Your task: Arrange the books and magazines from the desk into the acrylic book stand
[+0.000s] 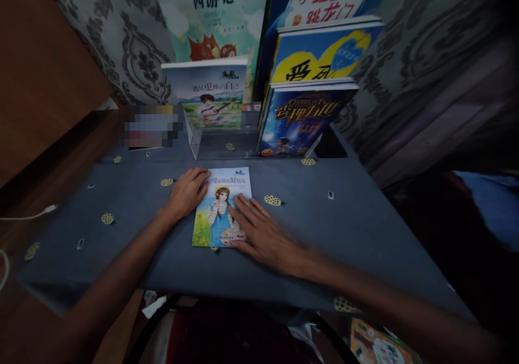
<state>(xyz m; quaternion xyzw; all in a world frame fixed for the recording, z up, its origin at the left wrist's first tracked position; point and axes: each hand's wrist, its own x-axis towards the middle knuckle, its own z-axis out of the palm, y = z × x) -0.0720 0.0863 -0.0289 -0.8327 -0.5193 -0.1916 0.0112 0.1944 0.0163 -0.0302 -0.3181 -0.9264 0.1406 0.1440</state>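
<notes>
A thin illustrated book, its cover showing a girl in a blue dress, lies flat on the grey-blue tablecloth. My left hand rests on the book's upper left corner, fingers curled over the edge. My right hand lies flat on the cover's lower right part, fingers stretched out and spread. Neither hand lifts the book.
Upright books stand at the back: a white-topped one in a clear stand, a dark blue one, and a blue-yellow one behind it. Posters cover the wall. A white cable lies at the left. A blurred object sits back left.
</notes>
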